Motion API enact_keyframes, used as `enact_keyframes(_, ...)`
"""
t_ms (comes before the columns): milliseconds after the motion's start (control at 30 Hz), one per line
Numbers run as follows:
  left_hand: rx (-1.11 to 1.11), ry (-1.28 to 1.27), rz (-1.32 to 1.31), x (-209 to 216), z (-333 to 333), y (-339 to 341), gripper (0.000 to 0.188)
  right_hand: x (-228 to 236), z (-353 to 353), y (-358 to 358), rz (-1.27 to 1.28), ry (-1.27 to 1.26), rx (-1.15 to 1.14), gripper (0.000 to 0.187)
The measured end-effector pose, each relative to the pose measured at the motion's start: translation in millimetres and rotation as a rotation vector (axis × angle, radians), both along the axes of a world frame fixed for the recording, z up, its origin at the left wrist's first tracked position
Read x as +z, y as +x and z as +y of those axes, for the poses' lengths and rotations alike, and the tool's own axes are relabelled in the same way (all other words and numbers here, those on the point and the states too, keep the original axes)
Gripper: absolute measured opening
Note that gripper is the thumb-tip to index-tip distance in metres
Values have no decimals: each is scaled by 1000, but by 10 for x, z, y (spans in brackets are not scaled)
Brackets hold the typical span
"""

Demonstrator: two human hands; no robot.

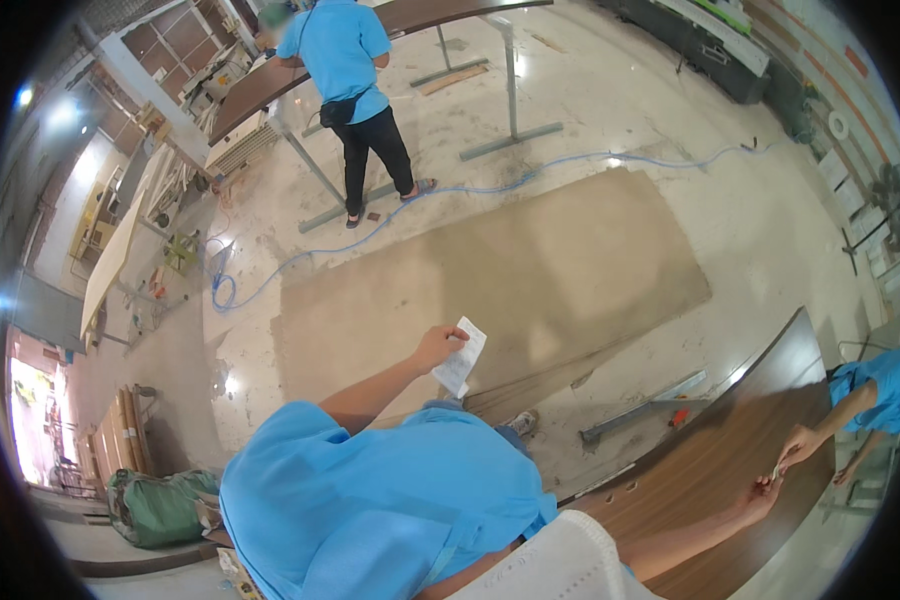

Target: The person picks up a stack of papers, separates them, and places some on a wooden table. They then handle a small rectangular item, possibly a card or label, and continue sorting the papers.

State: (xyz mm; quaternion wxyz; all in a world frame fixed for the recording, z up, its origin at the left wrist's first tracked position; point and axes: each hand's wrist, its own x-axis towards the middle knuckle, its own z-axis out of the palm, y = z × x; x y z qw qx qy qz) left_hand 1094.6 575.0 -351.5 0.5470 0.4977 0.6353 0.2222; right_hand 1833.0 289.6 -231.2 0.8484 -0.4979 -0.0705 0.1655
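My left hand is raised in front of my blue shirt and holds a white slip of paper by its edge. My right hand stretches out to the right over a dark brown wood panel. Its fingertips meet the hand of a co-worker in a blue shirt at the right edge. A small pale piece sits between the two hands; who grips it is too small to tell.
A large tan board lies flat on the concrete floor ahead. A blue hose snakes across the floor. Another person in blue stands at a long table on metal legs. A green bag lies at lower left.
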Motion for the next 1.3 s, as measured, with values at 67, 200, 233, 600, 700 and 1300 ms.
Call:
enact_keyframes(67,20,-13,-46,4,23,-46,22,-68,-17,196,-24,-24,30,27)
enact_keyframes(200,51,133,-13,-24,-50,-249,22,-232,-34,258,-132,-96,-328,22)
enact_keyframes(233,86,136,-9,-38,-86,-310,22,-288,1,204,-154,-116,-386,21)
enact_keyframes(600,91,-88,-383,74,-160,-788,29,-911,830,-3105,170,-260,196,21)
enact_keyframes(700,-97,-214,-496,244,-78,-606,32,-722,1158,-4347,260,-15,388,21)
enact_keyframes(1300,-949,109,-692,1500,-688,-317,26,422,357,-6832,25,-69,111,28)
